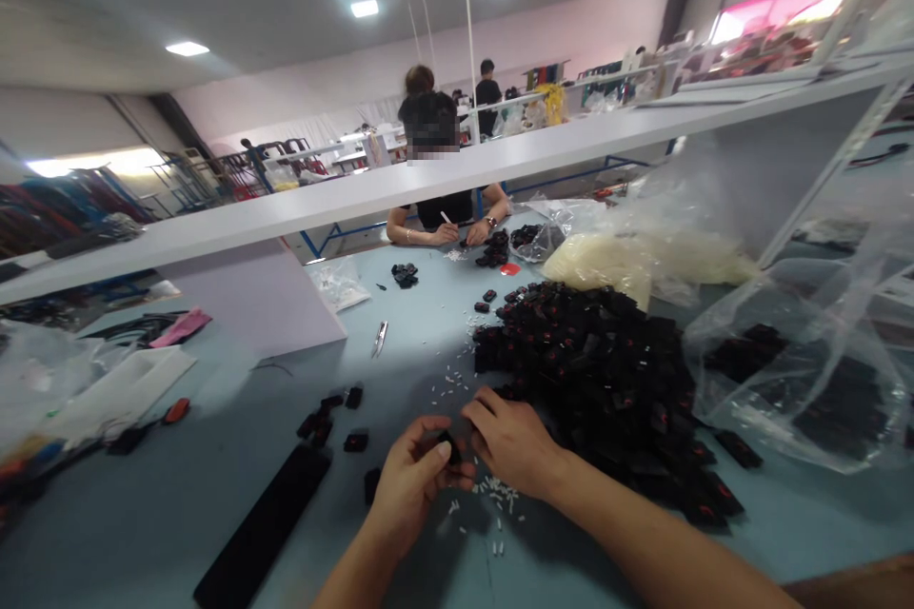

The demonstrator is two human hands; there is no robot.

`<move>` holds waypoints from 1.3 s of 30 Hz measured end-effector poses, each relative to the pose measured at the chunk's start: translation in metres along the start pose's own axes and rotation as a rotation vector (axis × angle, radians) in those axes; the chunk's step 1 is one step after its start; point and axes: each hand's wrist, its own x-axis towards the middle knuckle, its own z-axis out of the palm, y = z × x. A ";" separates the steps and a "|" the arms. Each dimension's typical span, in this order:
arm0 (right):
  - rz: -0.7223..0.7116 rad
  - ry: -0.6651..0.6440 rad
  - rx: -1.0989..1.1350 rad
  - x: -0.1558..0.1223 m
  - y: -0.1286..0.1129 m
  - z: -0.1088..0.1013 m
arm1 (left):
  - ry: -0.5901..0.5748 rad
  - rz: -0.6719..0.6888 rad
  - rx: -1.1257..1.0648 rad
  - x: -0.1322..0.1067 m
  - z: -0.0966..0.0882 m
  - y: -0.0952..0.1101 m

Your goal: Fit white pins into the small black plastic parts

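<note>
My left hand (412,481) pinches a small black plastic part (449,446) between thumb and fingers, low in the middle of the view. My right hand (510,442) is closed right beside it, fingers curled toward the same part; what they hold is hidden. Tiny white pins (500,493) lie scattered on the light blue table (178,514) just under both hands. A big heap of black parts with red spots (606,381) lies right of my hands, touching my right wrist area.
A long black strip (264,523) and several loose black parts (328,419) lie to the left. Tweezers (380,339) rest further back. Clear plastic bags (792,371) sit right. A person across the table works under a white shelf (457,176).
</note>
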 end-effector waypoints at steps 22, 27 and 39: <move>-0.005 0.034 0.032 0.000 0.001 0.001 | 0.029 -0.001 -0.032 0.000 0.002 0.001; -0.003 0.032 0.051 0.000 0.002 0.002 | 0.032 -0.015 -0.027 0.000 0.003 0.002; -0.007 0.026 0.060 0.000 0.002 -0.001 | 0.023 -0.021 -0.033 0.000 0.004 0.003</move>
